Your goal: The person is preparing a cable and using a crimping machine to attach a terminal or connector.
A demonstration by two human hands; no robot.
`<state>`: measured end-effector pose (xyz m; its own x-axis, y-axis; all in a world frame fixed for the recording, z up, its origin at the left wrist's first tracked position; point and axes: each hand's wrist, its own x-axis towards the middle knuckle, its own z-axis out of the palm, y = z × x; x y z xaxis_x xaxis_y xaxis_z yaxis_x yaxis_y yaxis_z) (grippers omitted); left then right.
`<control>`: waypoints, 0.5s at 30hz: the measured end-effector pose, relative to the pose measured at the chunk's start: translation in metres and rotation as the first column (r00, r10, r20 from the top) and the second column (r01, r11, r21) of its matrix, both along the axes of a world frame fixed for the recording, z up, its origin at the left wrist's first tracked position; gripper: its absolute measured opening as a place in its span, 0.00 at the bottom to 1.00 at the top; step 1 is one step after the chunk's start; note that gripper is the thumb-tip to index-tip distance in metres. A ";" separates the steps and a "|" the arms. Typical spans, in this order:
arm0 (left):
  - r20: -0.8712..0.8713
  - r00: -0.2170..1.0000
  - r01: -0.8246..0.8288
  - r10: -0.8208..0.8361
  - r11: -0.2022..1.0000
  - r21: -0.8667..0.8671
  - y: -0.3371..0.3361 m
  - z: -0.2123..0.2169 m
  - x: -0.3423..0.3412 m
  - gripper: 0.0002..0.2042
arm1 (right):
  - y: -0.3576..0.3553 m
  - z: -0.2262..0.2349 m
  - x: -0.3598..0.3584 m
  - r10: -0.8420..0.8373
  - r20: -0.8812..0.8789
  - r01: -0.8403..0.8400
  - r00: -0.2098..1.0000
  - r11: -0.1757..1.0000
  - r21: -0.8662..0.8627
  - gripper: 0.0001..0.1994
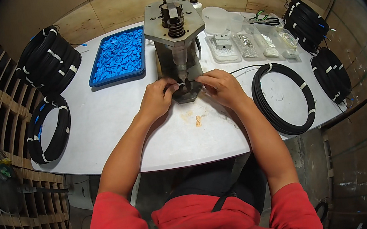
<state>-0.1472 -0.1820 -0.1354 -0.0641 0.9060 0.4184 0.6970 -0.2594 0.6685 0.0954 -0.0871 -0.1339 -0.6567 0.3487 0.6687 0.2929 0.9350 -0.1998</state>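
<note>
A metal press (174, 22) with a spring on top stands upright at the middle of the table. At its lower jaw, my left hand (157, 98) is closed, thumb and forefinger pinching a small silvery piece (180, 83) too small to name. On the other side of the jaw, my right hand (222, 87) pinches the end of a black cable; its fingers cover most of that end. The cable runs behind this hand to a taped black cable coil (257, 88) lying flat at the right.
A blue tray (93, 83) full of small blue pieces lies left of the press. More cable coils (51, 62) are stacked at both sides. Clear plastic boxes (244, 45) with small metal parts, a white bottle (197, 7) and green-handled pliers (261, 14) are at the back right.
</note>
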 end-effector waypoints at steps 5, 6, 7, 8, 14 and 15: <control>-0.002 1.000 0.003 -0.003 1.000 0.007 0.000 -0.001 -0.001 0.09 | -0.001 0.002 0.000 0.011 0.061 -0.010 0.998 1.000 -0.015 0.20; -0.001 1.000 0.004 -0.004 1.000 0.003 0.000 -0.001 -0.002 0.09 | -0.001 0.002 0.000 0.013 0.060 -0.012 0.998 1.000 -0.017 0.20; 0.000 1.000 0.006 -0.006 1.000 -0.002 0.000 0.000 -0.001 0.09 | -0.001 0.002 0.001 0.013 0.059 -0.012 0.998 1.000 -0.020 0.20; 0.000 1.000 0.007 -0.007 1.000 -0.002 0.000 0.000 -0.001 0.09 | -0.001 0.001 0.001 0.012 0.059 -0.011 0.998 1.000 -0.020 0.20; -0.007 1.000 -0.003 0.002 1.000 -0.008 0.000 0.000 -0.001 0.09 | 0.000 0.000 0.000 0.015 0.048 -0.016 0.999 1.000 0.004 0.20; -0.008 1.000 -0.002 0.002 1.000 -0.003 0.000 -0.001 -0.002 0.09 | 0.000 0.000 -0.001 0.017 0.046 -0.017 0.999 1.000 -0.001 0.20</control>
<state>-0.1491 -0.1820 -0.1364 -0.0620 0.9072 0.4162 0.7030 -0.2563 0.6634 0.0946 -0.0876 -0.1336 -0.6929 0.3378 0.6370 0.2860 0.9398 -0.1873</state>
